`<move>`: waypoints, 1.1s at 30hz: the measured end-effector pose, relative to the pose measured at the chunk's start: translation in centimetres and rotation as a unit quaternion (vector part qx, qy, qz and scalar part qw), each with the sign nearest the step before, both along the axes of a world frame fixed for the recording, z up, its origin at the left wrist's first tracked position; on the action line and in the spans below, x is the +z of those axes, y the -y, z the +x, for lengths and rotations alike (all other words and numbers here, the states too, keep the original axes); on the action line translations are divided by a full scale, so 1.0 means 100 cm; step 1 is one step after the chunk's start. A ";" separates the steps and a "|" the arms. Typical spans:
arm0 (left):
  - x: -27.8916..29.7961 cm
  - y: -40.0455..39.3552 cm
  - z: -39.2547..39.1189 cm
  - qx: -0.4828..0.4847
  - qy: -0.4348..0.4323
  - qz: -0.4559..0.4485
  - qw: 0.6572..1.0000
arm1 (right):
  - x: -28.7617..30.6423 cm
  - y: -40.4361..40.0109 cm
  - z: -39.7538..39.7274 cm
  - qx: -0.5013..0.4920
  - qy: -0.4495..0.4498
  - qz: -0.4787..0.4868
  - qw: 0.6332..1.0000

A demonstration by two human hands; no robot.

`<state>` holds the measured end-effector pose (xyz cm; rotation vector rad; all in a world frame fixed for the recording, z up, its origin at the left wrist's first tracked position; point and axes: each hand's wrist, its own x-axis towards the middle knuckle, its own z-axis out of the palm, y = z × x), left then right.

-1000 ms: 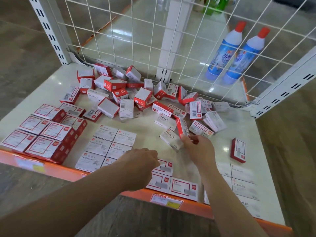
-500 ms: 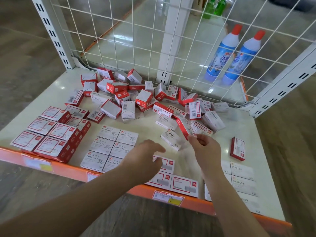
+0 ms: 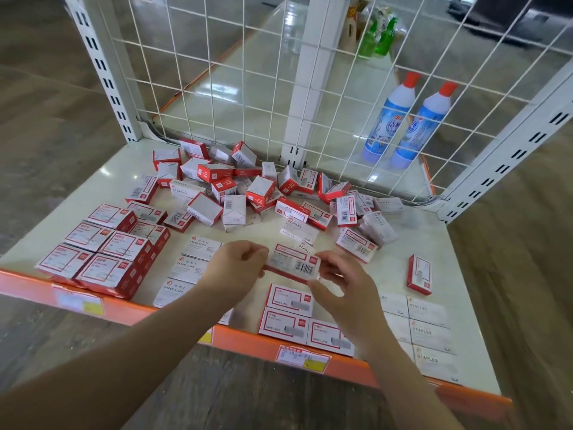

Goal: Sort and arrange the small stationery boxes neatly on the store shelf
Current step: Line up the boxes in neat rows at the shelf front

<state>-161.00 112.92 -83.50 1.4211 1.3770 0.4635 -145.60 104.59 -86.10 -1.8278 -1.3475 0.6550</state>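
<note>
Both hands hold one flat red-and-white box [image 3: 293, 262] just above the shelf [image 3: 403, 243]. My left hand [image 3: 234, 266] pinches its left end and my right hand [image 3: 344, 282] pinches its right end. Below it lie three matching red-framed boxes [image 3: 290, 315] in a row by the front edge. A jumbled pile of small red-and-white boxes [image 3: 248, 187] fills the back of the shelf. Stacked red boxes [image 3: 102, 252] stand front left, white paper-clip boxes [image 3: 189, 268] beside them, white staples boxes [image 3: 428, 330] front right.
A single red box [image 3: 420, 274] stands on its edge at the right. A white wire grid [image 3: 279, 88] closes the back, with two blue bottles [image 3: 409, 119] behind it. The orange front rail [image 3: 242, 339] carries price labels. White uprights [image 3: 105, 72] flank the shelf.
My right hand lifted a red box out of the pile and brought it toward me. My left hand rose from the front boxes and took hold of its left end.
</note>
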 end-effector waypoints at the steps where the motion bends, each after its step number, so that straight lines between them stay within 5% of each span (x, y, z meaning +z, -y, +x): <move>1: 0.001 0.000 -0.001 -0.007 -0.003 -0.006 1.000 | 0.000 0.001 -0.001 0.000 0.002 0.001 1.000; 10: 0.011 0.006 -0.004 -0.022 0.027 -0.076 0.996 | 0.005 0.005 0.000 0.009 -0.025 -0.019 0.999; 20: 0.019 0.010 -0.010 -0.087 0.004 -0.049 0.995 | 0.018 0.004 -0.004 0.017 -0.076 -0.072 0.994; 26: 0.020 0.010 -0.009 -0.061 0.005 -0.049 0.997 | 0.018 0.005 -0.007 -0.011 -0.005 -0.046 0.999; 33: 0.016 0.006 -0.010 0.055 0.064 -0.163 0.983 | 0.025 0.010 -0.019 0.024 0.113 -0.057 0.992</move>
